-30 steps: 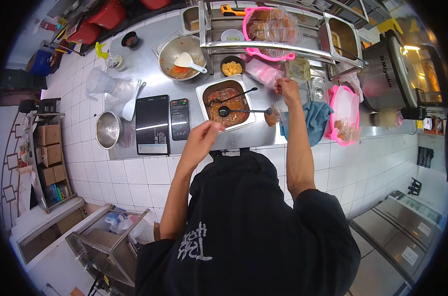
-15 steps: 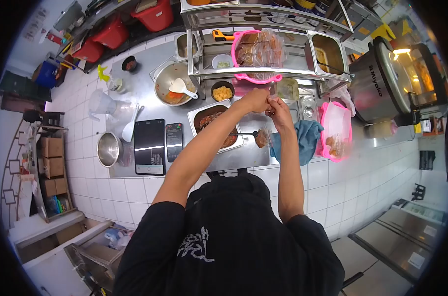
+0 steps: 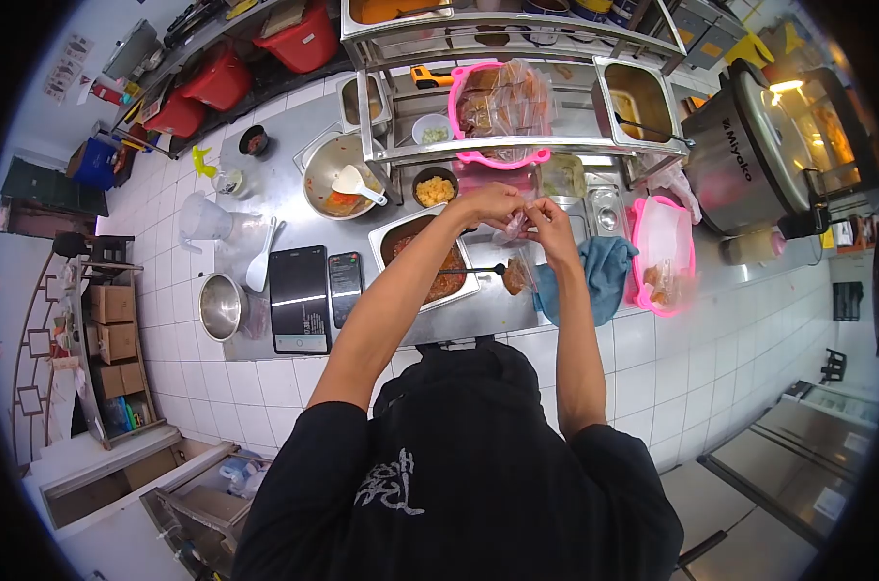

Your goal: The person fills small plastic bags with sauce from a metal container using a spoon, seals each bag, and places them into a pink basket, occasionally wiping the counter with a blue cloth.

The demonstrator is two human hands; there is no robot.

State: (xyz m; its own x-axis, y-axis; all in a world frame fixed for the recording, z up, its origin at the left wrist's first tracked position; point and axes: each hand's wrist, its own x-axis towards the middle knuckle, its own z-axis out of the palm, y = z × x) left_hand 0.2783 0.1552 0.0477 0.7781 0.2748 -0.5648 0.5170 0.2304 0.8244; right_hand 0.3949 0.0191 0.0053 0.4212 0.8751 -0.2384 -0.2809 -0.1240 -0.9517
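Observation:
My left hand (image 3: 495, 203) and my right hand (image 3: 553, 230) are close together above the steel counter, fingers closed on a small clear plastic bag (image 3: 514, 228) between them. Its contents I cannot make out. Under my left forearm sits a steel food pan (image 3: 474, 283) holding a chunky reddish-brown sauce (image 3: 443, 288). A dark-handled utensil (image 3: 483, 269) lies across the pan, its scooping end hidden. At the pan's right edge rests a clear bag with brown food (image 3: 515, 277). A blue cloth (image 3: 594, 281) lies beside my right wrist.
Behind my hands, a pink basket of filled bags (image 3: 502, 102) stands under a steel rack (image 3: 517, 147). Another pink basket (image 3: 663, 257) is at right, near a Miyako cooker (image 3: 744, 160). Leftward are a mixing bowl (image 3: 316, 184), a tablet (image 3: 299, 290) and a phone (image 3: 346, 286).
Both hands have come down and nearer to my body, with a little more space between them. The clear bag now shows between the fingers. The view has shifted slightly.

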